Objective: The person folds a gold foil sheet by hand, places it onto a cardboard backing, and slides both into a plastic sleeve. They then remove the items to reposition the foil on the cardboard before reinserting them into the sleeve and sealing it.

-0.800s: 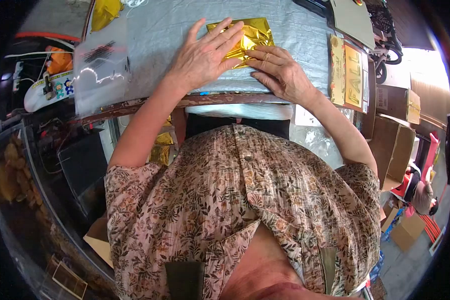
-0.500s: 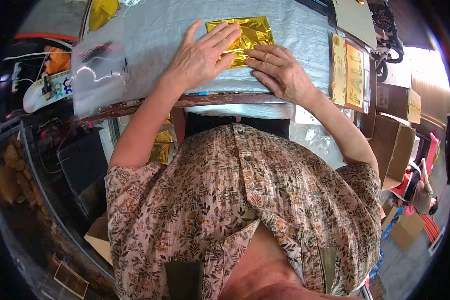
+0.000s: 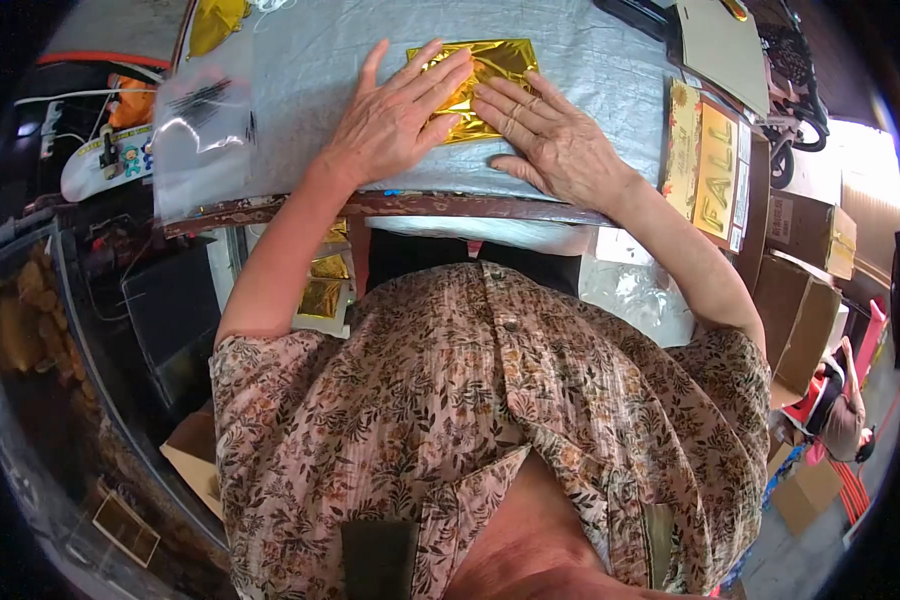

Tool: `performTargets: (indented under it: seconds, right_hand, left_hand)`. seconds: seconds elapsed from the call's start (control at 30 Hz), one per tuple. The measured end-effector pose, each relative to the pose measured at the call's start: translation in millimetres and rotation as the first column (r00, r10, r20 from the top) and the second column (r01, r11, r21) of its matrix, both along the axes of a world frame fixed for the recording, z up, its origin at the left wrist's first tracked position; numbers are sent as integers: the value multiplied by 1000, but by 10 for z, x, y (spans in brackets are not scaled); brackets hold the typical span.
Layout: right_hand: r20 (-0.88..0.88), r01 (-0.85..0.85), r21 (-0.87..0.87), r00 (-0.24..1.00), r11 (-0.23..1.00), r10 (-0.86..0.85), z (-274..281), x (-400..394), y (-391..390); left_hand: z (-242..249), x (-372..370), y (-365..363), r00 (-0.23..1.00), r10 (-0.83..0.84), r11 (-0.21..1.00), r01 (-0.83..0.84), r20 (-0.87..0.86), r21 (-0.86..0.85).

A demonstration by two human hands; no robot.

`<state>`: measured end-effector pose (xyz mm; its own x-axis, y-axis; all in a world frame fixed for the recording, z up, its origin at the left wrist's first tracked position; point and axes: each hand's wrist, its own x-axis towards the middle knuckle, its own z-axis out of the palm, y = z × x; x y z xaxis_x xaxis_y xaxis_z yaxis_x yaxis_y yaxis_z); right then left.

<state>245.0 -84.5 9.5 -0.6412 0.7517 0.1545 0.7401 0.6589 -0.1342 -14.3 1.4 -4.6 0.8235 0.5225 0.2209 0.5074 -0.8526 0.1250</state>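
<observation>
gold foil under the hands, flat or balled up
Flat but creased: the gold foil lies as a rough rectangle under the left hand and right hand.

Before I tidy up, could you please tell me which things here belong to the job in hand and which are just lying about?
In the job:
gold foil piece, with the left hand and right hand on it
silver-covered table beneath it

Apparently just lying about:
FALL pack, right side of the table
skateboard, off to the left
open cardboard box, off to the right
</observation>
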Motion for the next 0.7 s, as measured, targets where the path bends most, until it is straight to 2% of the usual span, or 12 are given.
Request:
performTargets:
  seconds: [0.1, 0.17, 0.2, 0.27, 0.33, 0.43, 0.5, 0.63, 0.67, 0.7]
  right_hand:
    - [-42, -6, -12, 999, 1000, 5, -45, 7, 15]
    - [-81, -4, -5, 997, 1000, 3, -48, 7, 9]
    - [-83, -4, 4, 997, 1000, 4, -54, 14, 20]
    - [-104, 10, 0, 995, 1000, -10, -65, 11, 12]
    - [-103, 15, 28, 995, 1000, -12, -57, 4, 17]
    - [-114, 29, 69, 993, 997, -21, -76, -17, 20]
    - [-121, 40, 85, 992, 996, -29, -95, -34, 1]
    - [-296, 83, 28, 953, 996, -71, -87, -60, 19]
    - [-371, 87, 19, 926, 996, -74, -97, -71, 25]
    - [-372, 92, 22, 925, 996, -77, -134, -82, 19]
  left_hand:
    - [100, -12, -56, 999, 31, 999, -31, -32, -24]
    - [256, -17, -180, 991, 20, 1000, -20, 135, -1]
    - [322, -11, -221, 991, 19, 1000, -21, 134, 8]
    - [434, -8, -334, 994, -105, 987, 100, 29, 126]
    - [494, 57, -364, 992, -110, 981, 100, 56, 164]
    - [440, 93, -349, 997, -73, 966, 72, -5, 249]
    - [413, 134, -339, 987, -144, 929, 160, -72, 334]
    - [410, 144, -254, 985, -171, 929, 168, -22, 331]
    - [430, 144, -218, 982, -185, 950, 168, 44, 262]
    - [480, 152, -207, 975, -195, 967, 172, 111, 187]
